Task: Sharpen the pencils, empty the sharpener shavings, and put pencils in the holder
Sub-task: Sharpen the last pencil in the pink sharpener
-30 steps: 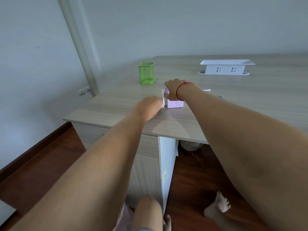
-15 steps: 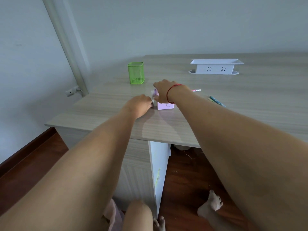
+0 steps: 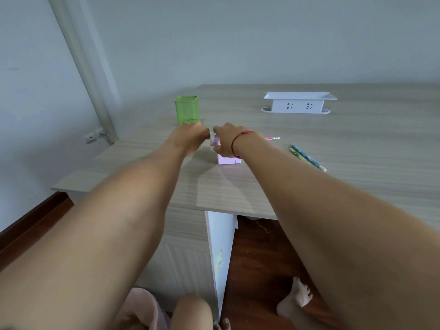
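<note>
A pink pencil sharpener [image 3: 229, 160] stands on the wooden desk [image 3: 357, 144]. My right hand [image 3: 226, 142] grips it from above and hides most of it. My left hand [image 3: 193, 136], blurred and curled, holds a small white part at the sharpener's upper left side. A pink pencil [image 3: 272, 138] sticks out to the right behind my right wrist. Two more pencils [image 3: 307, 158] lie side by side further right. The green mesh holder [image 3: 187, 110] stands just behind my left hand, and I see nothing in it.
A white socket box [image 3: 298, 102] sits at the back of the desk. The desk's front edge [image 3: 214, 207] is close to me, with a white cabinet panel [image 3: 220, 246] below it. My bare feet [image 3: 295, 298] are on the dark wood floor.
My left hand has risen at the sharpener's left side, from level with its body to near its top. My right hand stays on the sharpener. The view has shifted slightly.
</note>
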`<state>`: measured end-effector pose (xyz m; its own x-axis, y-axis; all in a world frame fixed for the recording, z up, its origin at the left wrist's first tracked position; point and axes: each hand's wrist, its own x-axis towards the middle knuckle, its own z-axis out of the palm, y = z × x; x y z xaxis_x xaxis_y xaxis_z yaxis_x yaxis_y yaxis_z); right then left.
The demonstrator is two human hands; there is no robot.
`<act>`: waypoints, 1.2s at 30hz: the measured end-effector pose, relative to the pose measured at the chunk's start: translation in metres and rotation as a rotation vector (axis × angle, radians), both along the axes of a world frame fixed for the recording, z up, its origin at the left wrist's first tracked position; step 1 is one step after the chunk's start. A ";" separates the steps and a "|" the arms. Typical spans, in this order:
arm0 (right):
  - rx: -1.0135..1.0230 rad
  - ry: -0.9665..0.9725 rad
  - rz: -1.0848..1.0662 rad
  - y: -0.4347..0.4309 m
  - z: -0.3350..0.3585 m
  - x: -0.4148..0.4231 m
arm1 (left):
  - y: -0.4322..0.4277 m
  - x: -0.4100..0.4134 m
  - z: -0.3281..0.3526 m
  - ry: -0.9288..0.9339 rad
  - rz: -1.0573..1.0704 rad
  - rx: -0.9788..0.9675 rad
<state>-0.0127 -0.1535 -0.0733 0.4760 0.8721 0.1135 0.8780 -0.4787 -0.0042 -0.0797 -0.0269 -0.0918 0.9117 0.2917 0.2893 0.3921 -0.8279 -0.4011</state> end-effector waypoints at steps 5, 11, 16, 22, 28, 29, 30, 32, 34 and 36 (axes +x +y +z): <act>-0.014 -0.001 -0.042 0.002 0.004 0.001 | 0.000 0.001 0.016 -0.071 -0.073 0.114; -0.029 -0.018 -0.046 0.004 0.005 -0.002 | -0.008 -0.017 0.011 -0.205 -0.099 0.036; -0.036 -0.018 -0.042 0.004 0.006 -0.003 | -0.021 -0.032 0.001 -0.216 -0.160 -0.044; -0.055 -0.016 -0.029 0.003 0.007 -0.002 | -0.034 -0.047 -0.024 -0.088 -0.134 -0.091; -0.024 -0.042 0.008 0.004 0.000 0.001 | -0.029 -0.026 -0.038 0.063 0.039 -0.183; -0.017 -0.043 0.008 0.004 0.000 0.003 | -0.026 -0.021 -0.039 0.072 0.062 -0.182; -0.008 -0.042 0.009 0.004 -0.001 0.003 | -0.023 -0.016 -0.039 0.073 0.087 -0.180; 0.018 -0.031 -0.009 0.005 -0.003 0.004 | -0.019 -0.007 -0.038 0.057 0.127 -0.216; 0.027 -0.015 -0.019 0.006 -0.007 0.008 | -0.017 -0.002 -0.039 0.043 0.148 -0.262; 0.050 0.019 0.016 0.006 -0.010 0.015 | -0.014 0.000 -0.041 0.041 0.158 -0.273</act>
<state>0.0018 -0.1476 -0.0830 0.4643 0.8733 0.1478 0.8852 -0.4631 -0.0444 -0.0800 -0.0408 -0.1331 0.8582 0.4926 0.1442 0.5125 -0.8373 -0.1905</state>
